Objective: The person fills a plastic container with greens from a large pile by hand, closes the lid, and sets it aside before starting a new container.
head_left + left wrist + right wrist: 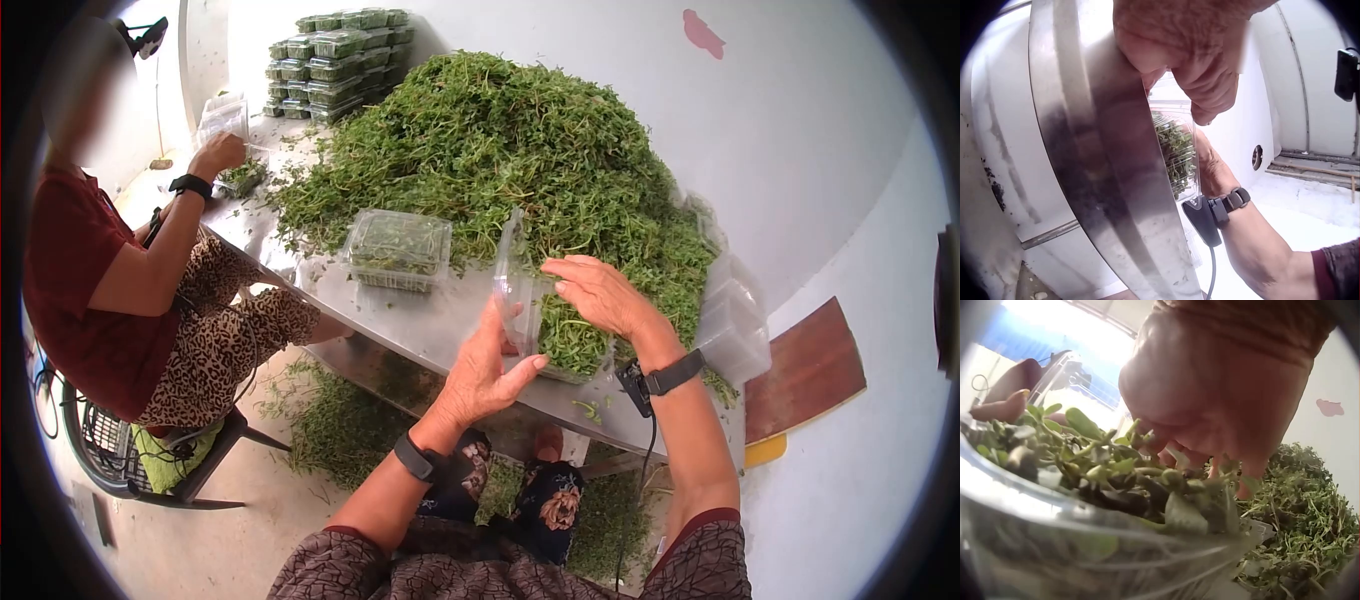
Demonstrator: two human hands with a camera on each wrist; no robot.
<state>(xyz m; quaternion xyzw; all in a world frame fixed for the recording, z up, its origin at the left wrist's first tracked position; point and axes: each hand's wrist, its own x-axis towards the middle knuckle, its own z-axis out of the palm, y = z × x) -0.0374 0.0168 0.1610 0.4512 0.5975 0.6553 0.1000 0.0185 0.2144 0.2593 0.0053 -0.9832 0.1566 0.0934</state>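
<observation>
Filling the middle of the metal table (330, 292) is a heap (500, 150) of leafy greens, with a stack (340, 65) of packed boxes behind it, at the far left. A seated person (90, 290) in a dark red top works at the table's left end. Nested clear boxes (735, 325) stand at the right, beside the heap. Nearer the front edge sits a closed box (398, 250), well apart from the hands. The open box (560, 377) rests on the table at the heap's near side, loaded with greens and set between the two hands. Its mouth faces up; its long axis seems to run away from the wearer, though the right hand covers the far end. The right hand (603, 293) lies over that end, fingers straight and close together, pointing left, gripping nothing visible; greens hide its fingertips in the right wrist view. The left hand (488, 368) is at the box's left side, thumb stretched wide toward the near rim, fingers beside the lid (508, 250); whether they pinch the plastic cannot be told. That lid stands upright along the left side.
</observation>
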